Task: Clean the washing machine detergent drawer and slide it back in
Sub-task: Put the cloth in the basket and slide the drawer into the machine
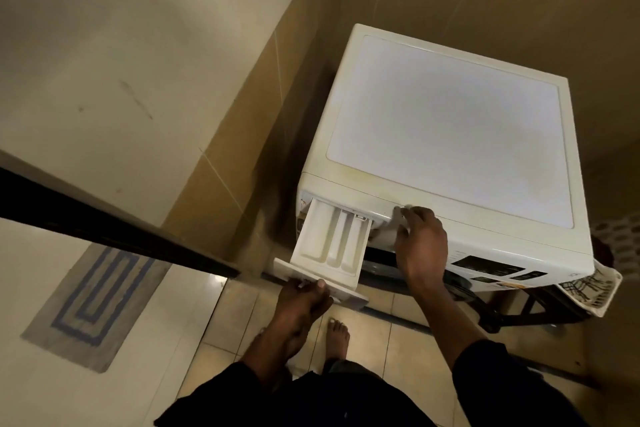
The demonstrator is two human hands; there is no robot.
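Your left hand (304,295) clamped the front of the detergent drawer (329,239), which stood far out of the washing machine (450,135). Your right hand (420,243) lay on the machine's front, just right of the drawer; its grip I cannot tell.

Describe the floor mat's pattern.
Grey-brown mat with nested blue rectangular lines, shown best in the head view.

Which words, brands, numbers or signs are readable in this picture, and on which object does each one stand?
No text can be read here.
Control panel of the washing machine: pale marks on dark fields, too blurred to read.
Small marks on the machine's front, left of the detergent drawer: too small to read.
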